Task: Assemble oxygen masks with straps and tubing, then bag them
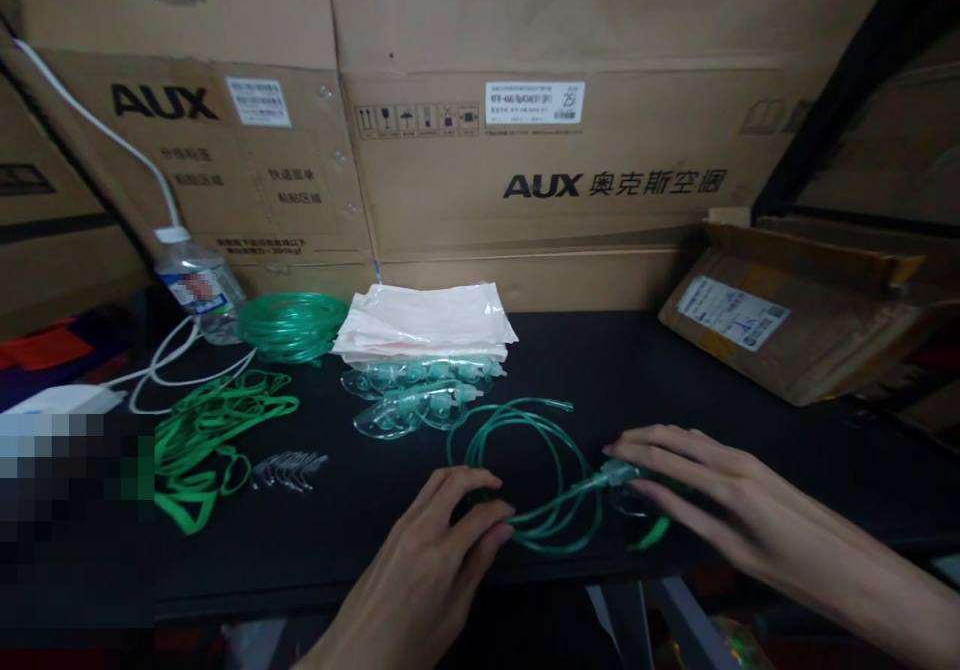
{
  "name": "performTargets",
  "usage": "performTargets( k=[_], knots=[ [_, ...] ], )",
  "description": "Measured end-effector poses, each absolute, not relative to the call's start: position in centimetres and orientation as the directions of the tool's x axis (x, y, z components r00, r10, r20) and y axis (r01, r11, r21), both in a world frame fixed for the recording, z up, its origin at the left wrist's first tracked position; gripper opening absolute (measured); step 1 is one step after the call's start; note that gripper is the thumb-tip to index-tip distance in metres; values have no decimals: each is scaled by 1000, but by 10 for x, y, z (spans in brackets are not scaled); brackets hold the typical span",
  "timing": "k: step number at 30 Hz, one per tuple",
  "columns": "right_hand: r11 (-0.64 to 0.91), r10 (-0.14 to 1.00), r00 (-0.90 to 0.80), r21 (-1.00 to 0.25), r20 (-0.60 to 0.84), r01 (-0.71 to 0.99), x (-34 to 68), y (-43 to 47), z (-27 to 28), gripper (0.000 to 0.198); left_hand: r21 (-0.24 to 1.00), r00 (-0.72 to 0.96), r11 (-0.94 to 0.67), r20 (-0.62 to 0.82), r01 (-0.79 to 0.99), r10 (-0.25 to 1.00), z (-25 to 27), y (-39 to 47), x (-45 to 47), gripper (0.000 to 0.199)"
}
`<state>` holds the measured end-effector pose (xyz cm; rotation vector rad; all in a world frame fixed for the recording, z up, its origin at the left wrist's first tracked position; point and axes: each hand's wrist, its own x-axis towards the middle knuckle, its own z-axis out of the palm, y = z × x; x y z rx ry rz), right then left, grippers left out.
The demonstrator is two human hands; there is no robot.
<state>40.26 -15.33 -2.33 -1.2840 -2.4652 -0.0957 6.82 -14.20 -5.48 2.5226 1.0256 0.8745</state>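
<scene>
A coil of thin green tubing point(559, 548) lies on the black table in front of me. My left hand point(454, 525) is at the coil's left side, its thumb and fingers curled round the tubing. At the right end, the tubing runs into the clear connector point(611, 474) of an oxygen mask, mostly hidden under my right hand point(697, 485). The fingers of that hand are closed over the mask, and a bright green strap point(651, 534) sticks out below. Behind the coil lie several more clear green masks point(412, 412) in rows.
White flat packets point(427, 318) are stacked behind the masks. To the left are a thicker green tubing coil point(292, 325), green elastic straps point(202, 430), small metal strips point(291, 471), a plastic bottle point(196, 285) and a white cable. An open cardboard box point(787, 315) stands right; large cartons point(450, 220) form the back.
</scene>
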Motion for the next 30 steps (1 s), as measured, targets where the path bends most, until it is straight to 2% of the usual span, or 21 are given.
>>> performTargets(
  k=[3, 5, 13, 16, 19, 21, 25, 30],
  knots=[
    [551, 803, -477, -140, 357, 823, 409, -145, -32, 38, 560, 581, -676, 375, 480, 723, -47, -138, 73, 24],
    [544, 798, -446, -165, 406, 823, 406, -139, -38, 35, 583, 577, -673, 382, 455, 721, -45, -135, 74, 24],
    [507, 734, -311, -182, 604, 843, 398, -146, -36, 31, 453, 398, -682, 573, 574, 716, -47, -125, 62, 20],
    [374, 747, -188, -169, 637, 912, 418, -151, -37, 33, 395, 342, -651, 612, 648, 713, -47, -123, 60, 18],
    [122, 793, -17, -132, 609, 984, 440, -153, -43, 53, 338, 280, -553, 598, 761, 751, -51, -122, 63, 26],
    [10, 818, 61, -120, 573, 993, 449, -153, -46, 64, 295, 260, -503, 589, 812, 765, -54, -122, 67, 33],
    [-29, 853, 121, -186, 507, 982, 443, -143, -43, 63, 245, 276, -505, 604, 828, 747, -55, -120, 77, 33],
    [15, 896, 111, -278, 431, 960, 408, -115, -27, 57, 339, 298, -540, 557, 771, 776, -51, -118, 87, 31]
  ],
)
